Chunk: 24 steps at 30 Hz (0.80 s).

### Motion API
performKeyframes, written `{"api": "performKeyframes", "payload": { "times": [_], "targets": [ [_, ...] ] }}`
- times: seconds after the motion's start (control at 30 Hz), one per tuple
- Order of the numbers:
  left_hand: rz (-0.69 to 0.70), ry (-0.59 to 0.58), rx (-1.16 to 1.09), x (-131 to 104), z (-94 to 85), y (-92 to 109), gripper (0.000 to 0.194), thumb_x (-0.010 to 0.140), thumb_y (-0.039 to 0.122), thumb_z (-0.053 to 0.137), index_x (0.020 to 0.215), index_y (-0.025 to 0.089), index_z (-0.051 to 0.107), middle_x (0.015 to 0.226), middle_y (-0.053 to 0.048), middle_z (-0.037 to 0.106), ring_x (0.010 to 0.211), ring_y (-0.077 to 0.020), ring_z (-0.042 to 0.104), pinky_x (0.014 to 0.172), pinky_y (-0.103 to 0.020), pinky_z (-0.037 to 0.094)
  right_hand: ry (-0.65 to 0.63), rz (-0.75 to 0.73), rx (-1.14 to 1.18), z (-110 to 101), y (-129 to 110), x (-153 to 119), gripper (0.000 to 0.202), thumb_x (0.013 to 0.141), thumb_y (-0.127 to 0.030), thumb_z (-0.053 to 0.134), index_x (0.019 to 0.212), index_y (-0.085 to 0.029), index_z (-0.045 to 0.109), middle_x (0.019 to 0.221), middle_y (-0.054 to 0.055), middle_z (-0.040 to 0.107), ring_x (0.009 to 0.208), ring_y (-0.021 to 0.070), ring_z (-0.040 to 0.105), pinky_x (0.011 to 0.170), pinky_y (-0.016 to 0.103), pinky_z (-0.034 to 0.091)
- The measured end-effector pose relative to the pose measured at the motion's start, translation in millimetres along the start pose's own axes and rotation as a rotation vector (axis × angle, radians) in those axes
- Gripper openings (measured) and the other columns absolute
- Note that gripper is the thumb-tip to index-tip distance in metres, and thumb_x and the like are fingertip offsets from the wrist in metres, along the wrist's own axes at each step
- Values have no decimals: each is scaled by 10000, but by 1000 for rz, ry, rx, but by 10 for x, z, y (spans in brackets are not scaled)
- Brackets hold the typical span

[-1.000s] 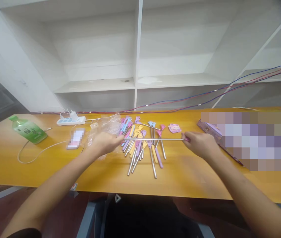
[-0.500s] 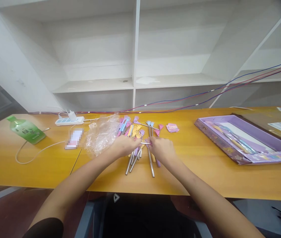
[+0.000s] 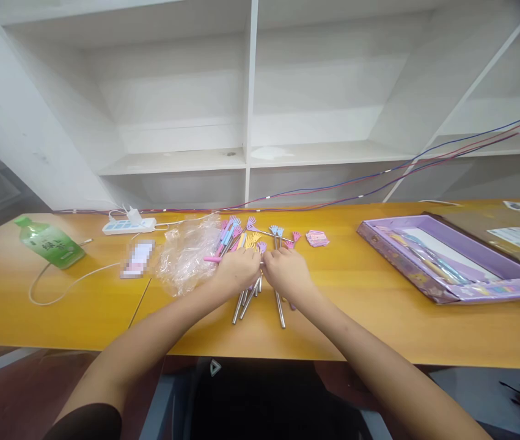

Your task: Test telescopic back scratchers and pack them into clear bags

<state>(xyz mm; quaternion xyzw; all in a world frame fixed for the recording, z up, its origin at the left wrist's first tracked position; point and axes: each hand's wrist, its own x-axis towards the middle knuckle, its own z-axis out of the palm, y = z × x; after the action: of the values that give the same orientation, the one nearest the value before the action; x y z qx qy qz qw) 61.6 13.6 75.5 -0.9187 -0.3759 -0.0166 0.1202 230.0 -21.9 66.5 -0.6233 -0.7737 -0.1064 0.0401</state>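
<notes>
Over the pile, my left hand (image 3: 240,267) and my right hand (image 3: 288,272) are closed close together on one back scratcher. Its pink handle (image 3: 212,259) sticks out to the left of my left hand, and a short bit of metal shows between the two fists. My fingers hide the rest of it. Beneath and behind them lie several back scratchers with small hand-shaped heads, among them yellow ones (image 3: 253,239) and blue ones (image 3: 277,231). Their bare metal rods (image 3: 279,308) point toward the table's front edge.
Crumpled clear plastic wrap (image 3: 186,256) lies left of the pile, near a phone (image 3: 137,259), a power strip (image 3: 129,225) and a green pouch (image 3: 51,242). Small pink cards (image 3: 317,238) sit to the right. A purple box (image 3: 395,275) holds wrapped back scratchers beside a cardboard piece (image 3: 484,223).
My hands have drawn closer together, shortening the metal that shows between them. The pink handle now shows out of my left hand's far side.
</notes>
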Motion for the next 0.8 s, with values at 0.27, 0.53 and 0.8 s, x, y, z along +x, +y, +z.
{"api": "performKeyframes", "payload": {
  "times": [0.27,0.53,0.8],
  "targets": [
    [-73,-99,22,1,96,-341,177,883,11,626,919,122,758,835,-141,780,810,-264,792,724,-311,582,-63,8,-31,223,224,39,328,1057,-210,465,952,-122,763,833,181,765,808,241,721,706,290,370],
    [-242,-91,114,-740,109,-1626,331,928,34,462,1012,106,774,893,-199,777,833,-304,767,727,-376,573,-134,123,-115,200,1860,-540,352,1093,-350,505,863,-158,689,854,167,742,770,225,638,698,326,302],
    [-221,-73,133,-807,177,-1670,348,960,92,416,1009,139,757,909,-175,768,853,-276,743,730,-348,548,-18,224,-87,227,2572,-800,314,967,-288,723,722,-230,536,803,89,667,800,206,580,725,333,287]
  ]
}}
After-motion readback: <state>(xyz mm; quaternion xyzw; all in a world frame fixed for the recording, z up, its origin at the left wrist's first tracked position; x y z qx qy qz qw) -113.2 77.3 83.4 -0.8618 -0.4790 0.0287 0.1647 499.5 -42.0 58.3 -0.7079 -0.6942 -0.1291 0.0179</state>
